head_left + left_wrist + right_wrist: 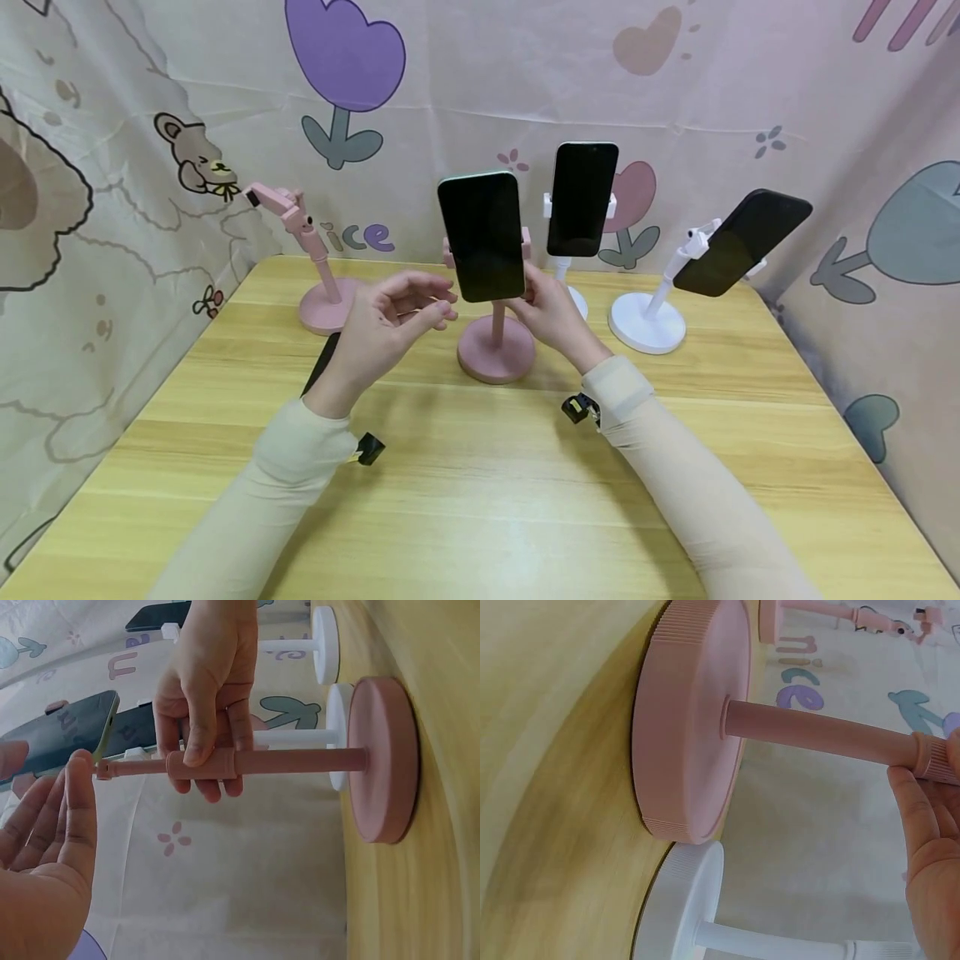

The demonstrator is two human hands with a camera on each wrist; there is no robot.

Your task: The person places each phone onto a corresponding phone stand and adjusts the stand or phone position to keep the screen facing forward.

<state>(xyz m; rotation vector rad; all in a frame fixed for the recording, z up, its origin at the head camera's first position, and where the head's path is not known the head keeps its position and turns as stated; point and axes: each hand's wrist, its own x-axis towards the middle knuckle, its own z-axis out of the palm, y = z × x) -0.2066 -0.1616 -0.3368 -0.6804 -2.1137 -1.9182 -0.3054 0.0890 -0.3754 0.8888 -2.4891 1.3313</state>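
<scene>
A black-screened smartphone (pixel 483 237) sits upright, slightly tilted, in the clamp of a pink phone stand (pixel 497 354) at the middle of the table. My right hand (pixel 558 312) grips this stand's pole below the phone; in the left wrist view the thumb and fingers close round the pole's thicker collar (pixel 201 764). My left hand (pixel 382 329) hovers left of the phone's lower edge, fingers loosely bent and holding nothing. Seen from the right wrist, the round pink base (pixel 694 735) stands on the table.
Behind on the right, a white stand holds an upright phone (pixel 583 200); another white stand (pixel 647 323) holds a tilted phone (pixel 742 242). At the left stands a pink stand (pixel 318 304) without a phone. A dark flat object (pixel 322 362) lies partly behind my left wrist.
</scene>
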